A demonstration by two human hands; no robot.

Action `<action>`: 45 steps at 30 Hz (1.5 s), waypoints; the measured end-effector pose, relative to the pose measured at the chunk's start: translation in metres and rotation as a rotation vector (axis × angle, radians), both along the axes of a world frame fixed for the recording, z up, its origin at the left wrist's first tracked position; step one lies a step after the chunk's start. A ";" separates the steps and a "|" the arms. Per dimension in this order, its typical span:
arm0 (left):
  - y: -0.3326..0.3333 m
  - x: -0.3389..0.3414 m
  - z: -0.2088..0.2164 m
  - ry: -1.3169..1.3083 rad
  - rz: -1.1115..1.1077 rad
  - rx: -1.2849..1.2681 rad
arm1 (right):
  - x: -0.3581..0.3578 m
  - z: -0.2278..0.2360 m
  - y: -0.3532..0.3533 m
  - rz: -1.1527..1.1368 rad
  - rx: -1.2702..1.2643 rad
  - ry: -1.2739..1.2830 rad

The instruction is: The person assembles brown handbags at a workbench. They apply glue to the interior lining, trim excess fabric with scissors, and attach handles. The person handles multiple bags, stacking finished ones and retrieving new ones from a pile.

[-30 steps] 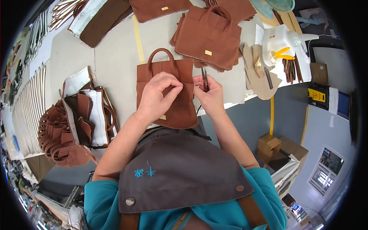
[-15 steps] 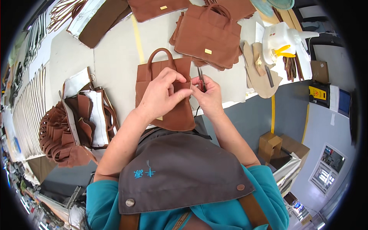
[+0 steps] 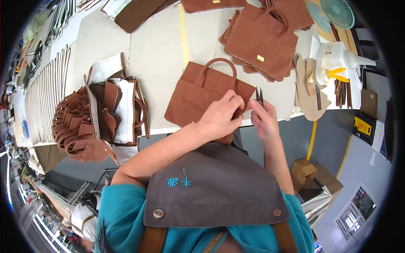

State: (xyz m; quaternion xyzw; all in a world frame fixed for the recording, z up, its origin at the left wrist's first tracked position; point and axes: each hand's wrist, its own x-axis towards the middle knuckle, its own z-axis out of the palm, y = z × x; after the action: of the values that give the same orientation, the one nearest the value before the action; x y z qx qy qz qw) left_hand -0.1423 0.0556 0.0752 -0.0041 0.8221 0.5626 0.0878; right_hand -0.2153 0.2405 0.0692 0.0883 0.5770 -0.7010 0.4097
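Note:
A brown leather bag panel (image 3: pixel 190 97) with a rolled top handle (image 3: pixel 219 63) lies tilted at the table's near edge, its lower corner hanging over. My left hand (image 3: pixel 223 113) is closed on the panel's right edge, fingertips bent over the leather. Just right of that edge, my right hand (image 3: pixel 265 120) holds small dark scissors (image 3: pixel 259 97), blades pointing up and away from me. The right thumb and forefinger are pinched together close to the panel's edge; whether a thread is between them is too small to tell.
A stack of brown handled panels (image 3: pixel 257 42) lies at the far right. Left stands a bundle of brown bag parts (image 3: pixel 76 122). A white spouted container (image 3: pixel 333 57), a yellow-handled tool (image 3: pixel 337 75) and beige pieces (image 3: pixel 314 97) occupy the table's right end.
The panel has turned clockwise, its handle now leaning to the right. My left hand has shifted along its right edge, and my right hand has drawn slightly away from the leather.

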 end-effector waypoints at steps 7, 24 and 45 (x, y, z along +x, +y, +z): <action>0.008 0.009 -0.027 0.077 0.033 0.122 | 0.007 -0.017 -0.002 0.090 0.359 0.164; -0.007 0.012 -0.027 -0.237 0.068 0.360 | 0.024 0.032 0.022 0.179 0.010 -0.207; -0.011 0.010 -0.018 -0.326 0.108 0.424 | 0.039 0.017 0.000 0.269 0.101 -0.145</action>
State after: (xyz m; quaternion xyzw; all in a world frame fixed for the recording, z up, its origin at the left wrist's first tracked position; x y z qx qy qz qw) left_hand -0.1321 0.0449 0.0570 -0.1199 0.6596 0.7178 0.1877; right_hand -0.1766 0.2406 0.0859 0.0812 0.5870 -0.6015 0.5357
